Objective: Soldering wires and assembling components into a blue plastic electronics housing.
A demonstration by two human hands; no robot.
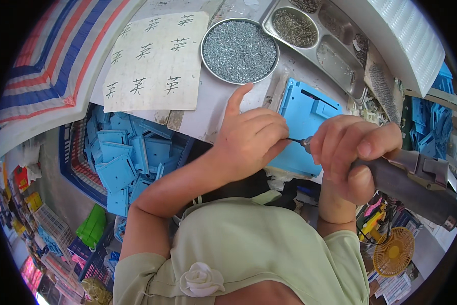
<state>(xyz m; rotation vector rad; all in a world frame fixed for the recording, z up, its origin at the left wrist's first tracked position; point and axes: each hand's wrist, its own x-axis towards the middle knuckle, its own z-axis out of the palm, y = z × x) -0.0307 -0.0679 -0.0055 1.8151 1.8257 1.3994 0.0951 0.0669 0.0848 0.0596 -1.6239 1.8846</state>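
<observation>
My right hand (348,147) is wrapped round a dark grey electric screwdriver (414,178), held nearly level with its thin bit pointing left. The bit's tip reaches the fingers of my left hand (254,127). Thumb and fingertips of that hand are closed at the tip, while one finger sticks up. Whatever they pinch is hidden or too small to make out. Under and beside both hands lies a flat blue plastic panel (298,114), with a slot and a raised block near its far end.
A round metal dish (204,61) heaped with small silvery screws (240,50) stands behind my left hand. Right of it is a compartmented steel tray (316,44) with small metal parts. A sheet of paper (154,63) lies left. Below it, a basket (66,162) holds several blue panels (117,170).
</observation>
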